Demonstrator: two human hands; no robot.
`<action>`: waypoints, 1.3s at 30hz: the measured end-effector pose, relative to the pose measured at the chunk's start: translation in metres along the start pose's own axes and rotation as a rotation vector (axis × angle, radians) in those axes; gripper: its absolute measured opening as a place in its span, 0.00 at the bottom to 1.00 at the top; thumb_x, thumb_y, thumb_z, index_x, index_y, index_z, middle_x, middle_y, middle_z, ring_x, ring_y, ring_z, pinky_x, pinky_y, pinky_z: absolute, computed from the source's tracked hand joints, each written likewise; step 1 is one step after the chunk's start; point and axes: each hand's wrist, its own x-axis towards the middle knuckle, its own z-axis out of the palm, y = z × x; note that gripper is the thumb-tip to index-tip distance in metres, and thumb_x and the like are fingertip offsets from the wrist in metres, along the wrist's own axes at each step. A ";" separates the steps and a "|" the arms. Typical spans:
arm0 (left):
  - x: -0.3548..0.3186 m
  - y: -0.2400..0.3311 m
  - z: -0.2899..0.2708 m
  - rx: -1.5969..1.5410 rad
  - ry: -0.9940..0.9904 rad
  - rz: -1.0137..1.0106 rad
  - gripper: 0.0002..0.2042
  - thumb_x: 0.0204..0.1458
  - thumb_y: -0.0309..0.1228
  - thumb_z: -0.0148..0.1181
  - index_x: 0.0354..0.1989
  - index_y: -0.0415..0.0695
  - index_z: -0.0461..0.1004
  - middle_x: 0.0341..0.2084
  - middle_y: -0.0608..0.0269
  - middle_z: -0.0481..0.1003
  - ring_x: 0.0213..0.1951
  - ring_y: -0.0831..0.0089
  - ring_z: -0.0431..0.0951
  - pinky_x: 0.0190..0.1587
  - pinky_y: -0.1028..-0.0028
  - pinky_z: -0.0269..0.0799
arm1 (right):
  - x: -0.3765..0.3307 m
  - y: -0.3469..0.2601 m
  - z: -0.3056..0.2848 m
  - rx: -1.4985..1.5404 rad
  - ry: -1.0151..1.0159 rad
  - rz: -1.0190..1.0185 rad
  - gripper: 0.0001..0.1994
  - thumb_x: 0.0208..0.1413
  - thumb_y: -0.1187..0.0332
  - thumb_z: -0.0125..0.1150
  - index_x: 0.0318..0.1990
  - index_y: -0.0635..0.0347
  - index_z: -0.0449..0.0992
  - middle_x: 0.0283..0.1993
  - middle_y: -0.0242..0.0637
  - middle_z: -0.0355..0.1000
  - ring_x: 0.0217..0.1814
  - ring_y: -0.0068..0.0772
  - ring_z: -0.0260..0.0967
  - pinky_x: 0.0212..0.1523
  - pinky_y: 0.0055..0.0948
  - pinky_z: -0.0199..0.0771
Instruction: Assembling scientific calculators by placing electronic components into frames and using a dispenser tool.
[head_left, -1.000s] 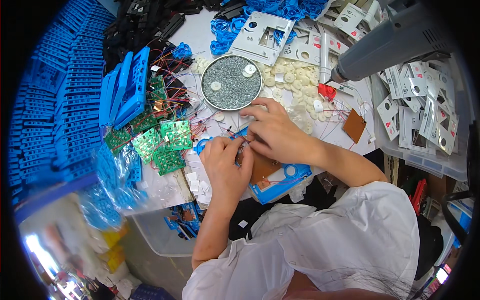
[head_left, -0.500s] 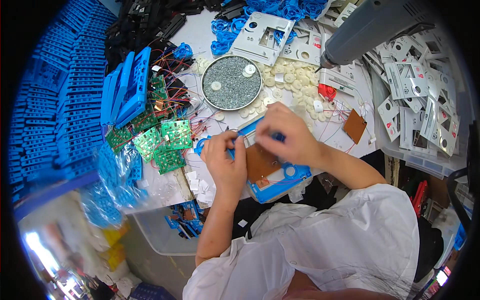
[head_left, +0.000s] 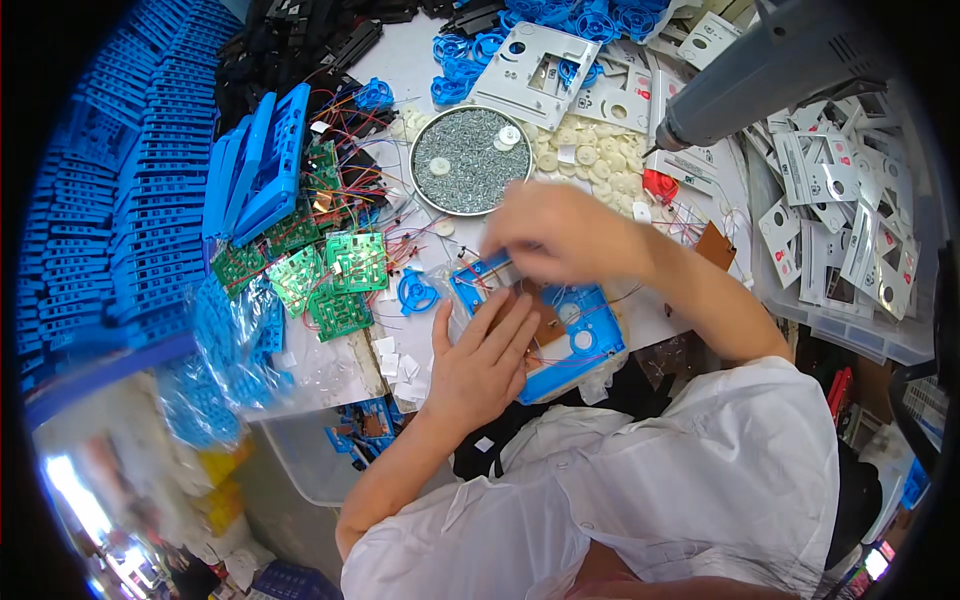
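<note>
Fingers (head_left: 505,325) of the left hand (head_left: 480,365) lie flat and spread, pressing on the near left part of a blue rectangular plastic housing (head_left: 575,340) that rests at the near edge of the white desk (head_left: 400,60), just in front of the person's white shirt (head_left: 640,510). A brown circuit board (head_left: 545,318) and thin red wires sit inside the housing, touching the left fingertips. Just beyond, the right hand (head_left: 560,235) hovers over the housing's far left corner, blurred, its fingers curled together as if pinching something small; what they grip cannot be told.

Left of the housing a small blue plastic wheel (head_left: 416,291) lies on the desk, and further left a cluster of green printed circuit boards (head_left: 330,280) with red and blue wires is spread out. Near left, crumpled clear plastic bags of blue parts (head_left: 225,350) hang over the desk's edge above a grey bin (head_left: 300,455).

Beyond the hands, a round metal dish of small silver screws (head_left: 470,160) stands at the centre, with a heap of cream plastic discs (head_left: 580,150) just to its right. Blue plastic frames (head_left: 265,165) lean upright left of the dish, and stacked blue trays (head_left: 120,180) fill the far left. A grey electric screwdriver (head_left: 770,70) hangs at the far right, its tip pointing down toward the discs. White punched plastic panels (head_left: 840,200) are piled at the right, and more lie at the far edge beside loose blue gears (head_left: 470,60).
</note>
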 end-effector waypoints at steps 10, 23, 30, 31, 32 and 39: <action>-0.013 -0.009 0.011 -0.068 0.218 0.161 0.14 0.50 0.33 0.69 0.45 0.47 0.83 0.52 0.69 0.81 0.58 0.70 0.79 0.63 0.51 0.54 | 0.048 0.015 -0.006 -0.142 -0.410 -0.056 0.07 0.51 0.72 0.62 0.37 0.59 0.81 0.51 0.39 0.75 0.55 0.44 0.72 0.51 0.39 0.76; 0.016 -0.025 0.005 -0.350 0.495 -0.300 0.09 0.46 0.31 0.72 0.32 0.45 0.77 0.35 0.63 0.78 0.37 0.63 0.76 0.46 0.61 0.64 | 0.009 0.017 0.000 -0.202 -0.091 -0.070 0.13 0.52 0.73 0.62 0.47 0.54 0.78 0.52 0.35 0.74 0.48 0.43 0.75 0.46 0.41 0.78; 0.037 -0.046 -0.003 -0.322 0.441 -0.568 0.07 0.50 0.25 0.69 0.30 0.40 0.75 0.27 0.61 0.73 0.31 0.64 0.71 0.38 0.66 0.65 | 0.044 0.026 -0.006 -0.076 -0.428 -0.091 0.04 0.54 0.70 0.61 0.37 0.55 0.79 0.51 0.35 0.75 0.47 0.45 0.76 0.44 0.41 0.78; 0.037 -0.044 -0.002 -0.327 0.471 -0.545 0.06 0.50 0.23 0.68 0.30 0.38 0.74 0.27 0.60 0.73 0.30 0.66 0.70 0.37 0.68 0.66 | 0.043 0.026 -0.008 -0.111 -0.417 -0.091 0.04 0.54 0.69 0.61 0.37 0.55 0.78 0.49 0.34 0.75 0.47 0.45 0.76 0.43 0.41 0.78; 0.035 -0.044 -0.001 -0.292 0.494 -0.499 0.06 0.50 0.23 0.68 0.30 0.38 0.75 0.28 0.60 0.74 0.31 0.65 0.71 0.37 0.68 0.67 | 0.040 0.025 -0.011 -0.146 -0.404 -0.090 0.04 0.54 0.69 0.62 0.37 0.54 0.78 0.47 0.34 0.75 0.46 0.44 0.77 0.43 0.40 0.78; 0.043 -0.020 -0.006 -0.213 0.557 -0.225 0.06 0.51 0.21 0.67 0.35 0.40 0.77 0.32 0.56 0.78 0.35 0.59 0.77 0.40 0.66 0.71 | 0.005 0.008 -0.015 -0.367 -0.203 -0.163 0.06 0.53 0.66 0.64 0.37 0.53 0.77 0.37 0.31 0.73 0.47 0.38 0.74 0.41 0.38 0.78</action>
